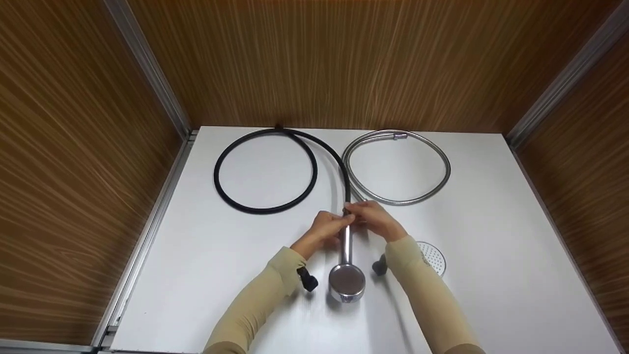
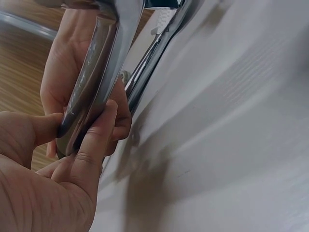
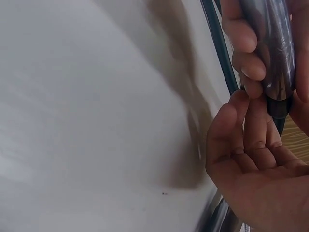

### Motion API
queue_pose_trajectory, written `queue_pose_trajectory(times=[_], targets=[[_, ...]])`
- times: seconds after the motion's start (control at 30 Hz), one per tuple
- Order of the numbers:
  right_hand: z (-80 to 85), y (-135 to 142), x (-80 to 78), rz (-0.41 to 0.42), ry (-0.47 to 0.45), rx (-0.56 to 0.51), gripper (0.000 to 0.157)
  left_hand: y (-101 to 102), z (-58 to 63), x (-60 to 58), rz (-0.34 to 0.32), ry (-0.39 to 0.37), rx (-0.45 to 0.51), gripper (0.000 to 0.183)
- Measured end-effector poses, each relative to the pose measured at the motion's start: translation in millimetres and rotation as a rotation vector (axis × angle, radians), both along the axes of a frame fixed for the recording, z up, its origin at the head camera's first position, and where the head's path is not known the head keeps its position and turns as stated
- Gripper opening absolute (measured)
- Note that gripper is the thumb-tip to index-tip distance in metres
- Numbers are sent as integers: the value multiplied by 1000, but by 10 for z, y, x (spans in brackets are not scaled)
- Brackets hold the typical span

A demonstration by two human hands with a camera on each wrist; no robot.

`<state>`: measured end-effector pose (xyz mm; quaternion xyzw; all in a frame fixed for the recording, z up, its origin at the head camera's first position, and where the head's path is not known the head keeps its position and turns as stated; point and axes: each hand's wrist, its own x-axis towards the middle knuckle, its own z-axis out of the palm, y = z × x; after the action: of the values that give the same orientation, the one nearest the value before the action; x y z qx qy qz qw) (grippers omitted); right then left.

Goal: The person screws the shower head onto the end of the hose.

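Note:
A chrome hand shower [image 1: 347, 281] lies lengthwise in front of me, its round head toward me and its handle [image 2: 94, 72] pointing away. My left hand [image 1: 324, 229] grips the handle near its far end, thumb and fingers on opposite sides. At that end, a black shower hose [image 1: 263, 211] meets the handle. My right hand [image 1: 376, 220] pinches the hose at this joint; the right wrist view shows its curled fingers [image 3: 256, 128] by the black end piece [image 3: 278, 107]. Whether the thread is engaged is hidden.
The black hose loops at the back left of the white table [image 1: 491, 246]. A coiled silver metal hose [image 1: 448, 172] lies at the back right. Another shower head with a perforated face [image 1: 435, 256] is partly covered by my right sleeve. Wood-grain panels [image 1: 314, 64] enclose the table.

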<state>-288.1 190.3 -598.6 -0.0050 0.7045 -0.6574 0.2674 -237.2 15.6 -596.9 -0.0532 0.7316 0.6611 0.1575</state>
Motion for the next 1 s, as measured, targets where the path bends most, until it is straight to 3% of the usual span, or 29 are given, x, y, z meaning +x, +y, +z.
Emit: queue_pose_trajectory(times=[0.3,0.67,1.0], targets=[[-14,-1,0,-25,-8,29,22,-3,-34,-15,-33,4,-2,41],[-42,-5,-8,-51,-18,34,26,16,-40,-13,-17,22,-33,41],[-44,38,-23,-23,-87,-66,29,43,-60,-23,10,30,-32,36]])
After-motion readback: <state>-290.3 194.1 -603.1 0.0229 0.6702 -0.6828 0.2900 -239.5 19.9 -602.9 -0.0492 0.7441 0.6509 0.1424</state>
